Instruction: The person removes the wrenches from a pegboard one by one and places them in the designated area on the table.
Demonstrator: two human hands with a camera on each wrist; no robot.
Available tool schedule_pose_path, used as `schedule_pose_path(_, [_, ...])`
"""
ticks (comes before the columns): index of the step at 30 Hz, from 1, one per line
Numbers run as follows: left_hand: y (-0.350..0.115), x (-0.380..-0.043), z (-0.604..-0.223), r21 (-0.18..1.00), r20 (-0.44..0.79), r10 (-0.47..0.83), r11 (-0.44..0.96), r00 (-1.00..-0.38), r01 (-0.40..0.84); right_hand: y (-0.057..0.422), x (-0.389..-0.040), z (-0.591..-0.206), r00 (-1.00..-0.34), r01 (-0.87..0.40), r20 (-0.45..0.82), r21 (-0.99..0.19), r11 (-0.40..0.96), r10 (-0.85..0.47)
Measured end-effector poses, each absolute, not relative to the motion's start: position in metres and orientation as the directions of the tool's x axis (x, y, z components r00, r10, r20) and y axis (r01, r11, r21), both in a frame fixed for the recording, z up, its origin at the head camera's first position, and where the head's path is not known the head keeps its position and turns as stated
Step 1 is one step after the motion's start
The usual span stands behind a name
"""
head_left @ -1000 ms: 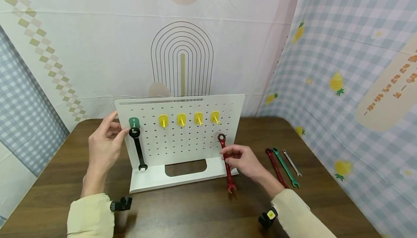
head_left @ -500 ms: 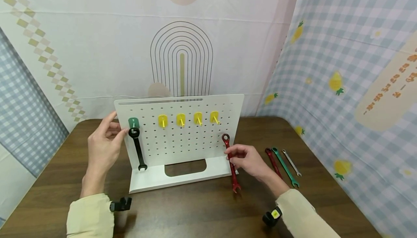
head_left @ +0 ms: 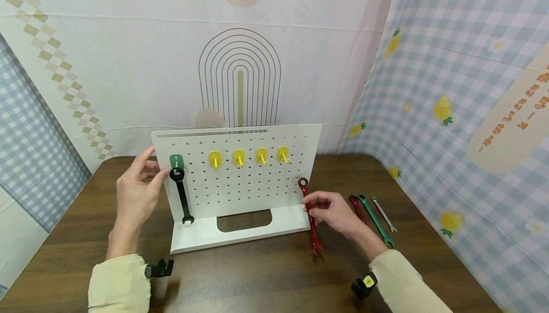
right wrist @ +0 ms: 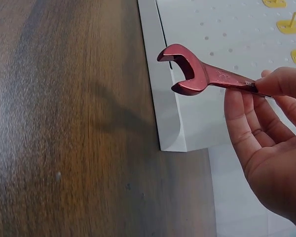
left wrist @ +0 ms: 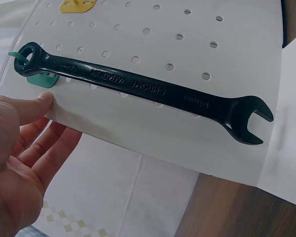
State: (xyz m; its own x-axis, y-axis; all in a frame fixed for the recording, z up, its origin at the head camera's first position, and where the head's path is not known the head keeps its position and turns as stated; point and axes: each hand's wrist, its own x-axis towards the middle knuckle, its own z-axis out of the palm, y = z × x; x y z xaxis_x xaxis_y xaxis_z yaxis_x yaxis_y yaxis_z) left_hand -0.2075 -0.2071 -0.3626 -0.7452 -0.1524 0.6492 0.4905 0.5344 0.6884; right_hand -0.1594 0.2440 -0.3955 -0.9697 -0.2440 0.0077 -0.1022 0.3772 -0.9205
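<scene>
On the table stands a white pegboard point(head_left: 240, 186); my left hand point(head_left: 136, 191) pinches its left edge, thumb on the front face and fingers behind. Beside that thumb a black combination wrench point(left wrist: 133, 85) hangs by its ring end from a green hook point(head_left: 176, 160). My right hand point(head_left: 332, 210) grips a red combination wrench point(head_left: 314, 234) between thumb and fingers, in front of the board's right edge. Its ring end points up and its open-ended jaw points down, over the table's front area. In the right wrist view that jaw point(right wrist: 190, 71) overlaps the board's base.
Several yellow hooks point(head_left: 238, 156) sit in a row across the board, bearing nothing. Right of my right hand lie another red wrench point(head_left: 357, 206), a green wrench point(head_left: 375, 220) and a small silver wrench point(head_left: 384, 214) on the wooden table point(head_left: 240, 279). Patterned cloths surround the table.
My right hand has moved to the right with the red wrench, from in front of the board's face toward its right edge. The left hand stays on the board's left edge.
</scene>
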Motion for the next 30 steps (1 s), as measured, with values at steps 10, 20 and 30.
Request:
schedule_pose_path(10, [-0.207, -0.208, -0.362, 0.687, 0.648, -0.150, 0.540, -0.747, 0.487, 0.256, -0.159, -0.394, -0.971, -0.082, -0.011, -0.923, 0.375, -0.240])
schedule_pose_path(20, [-0.207, -0.209, -0.361, 0.682, 0.653, -0.147, 0.540, -0.743, 0.493, 0.273, -0.157, -0.396, -0.974, -0.093, 0.001, -0.915, 0.393, -0.227])
schedule_pose_path(30, [-0.207, -0.207, -0.362, 0.690, 0.644, -0.149, 0.538, -0.751, 0.485, 0.286, -0.157, -0.399, -0.981, -0.058, -0.017, -0.922, 0.383, -0.191])
